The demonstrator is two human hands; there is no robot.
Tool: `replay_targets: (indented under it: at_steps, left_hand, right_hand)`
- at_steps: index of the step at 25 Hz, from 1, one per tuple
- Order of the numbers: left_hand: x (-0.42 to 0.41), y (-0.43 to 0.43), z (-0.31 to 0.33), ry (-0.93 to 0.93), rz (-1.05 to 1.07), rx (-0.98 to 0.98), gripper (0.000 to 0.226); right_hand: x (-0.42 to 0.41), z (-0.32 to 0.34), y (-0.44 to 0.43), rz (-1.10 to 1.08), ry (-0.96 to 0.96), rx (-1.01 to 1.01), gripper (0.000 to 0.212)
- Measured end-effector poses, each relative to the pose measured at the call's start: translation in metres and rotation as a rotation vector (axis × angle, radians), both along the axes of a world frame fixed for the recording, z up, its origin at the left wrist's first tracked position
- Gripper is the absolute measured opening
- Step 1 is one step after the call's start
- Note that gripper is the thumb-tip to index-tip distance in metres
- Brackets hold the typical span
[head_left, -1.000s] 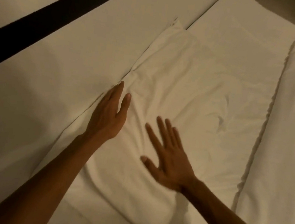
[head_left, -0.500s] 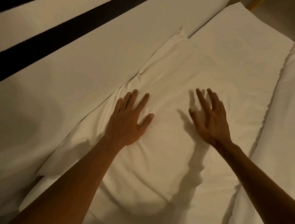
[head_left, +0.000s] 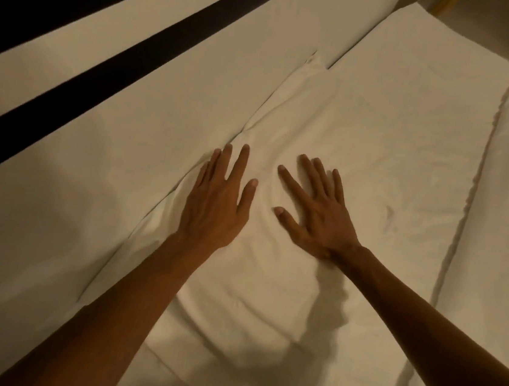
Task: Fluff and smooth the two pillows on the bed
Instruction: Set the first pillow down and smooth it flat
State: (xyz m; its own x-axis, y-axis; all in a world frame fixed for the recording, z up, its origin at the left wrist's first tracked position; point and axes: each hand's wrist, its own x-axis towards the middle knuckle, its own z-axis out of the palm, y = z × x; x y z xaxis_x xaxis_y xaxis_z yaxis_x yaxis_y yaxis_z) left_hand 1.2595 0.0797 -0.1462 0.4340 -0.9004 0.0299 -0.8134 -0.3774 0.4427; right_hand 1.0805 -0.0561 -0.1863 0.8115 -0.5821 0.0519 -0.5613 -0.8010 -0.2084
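A white pillow [head_left: 363, 148] lies flat across the middle of the bed, with creases near its centre and a small pucker on its right side. My left hand [head_left: 219, 201] rests palm down on the pillow's left edge, fingers apart. My right hand [head_left: 317, 212] presses flat beside it near the pillow's middle, fingers spread. Both hands hold nothing. Beyond the pillow's far corner lies a second flat white pillow or sheet [head_left: 427, 54]; I cannot tell which.
A pale padded headboard [head_left: 112, 119] with a dark stripe [head_left: 100, 83] runs along the left. A folded white duvet [head_left: 508, 206] with a seamed edge lies along the right. The room is dim, and my arms cast shadows on the pillow's near end.
My right hand slid back from the pillow's right side toward its middle, close to my left hand. My left hand stayed near the left edge, shifting slightly.
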Motion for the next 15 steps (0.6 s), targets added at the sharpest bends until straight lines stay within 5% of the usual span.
replay_targets:
  at_steps: [4,8,15]
  left_hand:
    - [-0.023,-0.005,-0.02,0.016,-0.015,0.181,0.067]
    - [-0.021,-0.021,-0.023,0.007,0.068,0.144,0.066]
    - [-0.016,-0.07,-0.03,-0.031,-0.066,0.069,0.063]
  right_hand:
    - [-0.025,0.002,-0.058,-0.245,0.047,-0.011,0.066]
    - [-0.055,0.004,-0.093,-0.548,0.058,0.117,0.067]
    - [-0.015,0.006,-0.076,-0.345,-0.092,0.153,0.064]
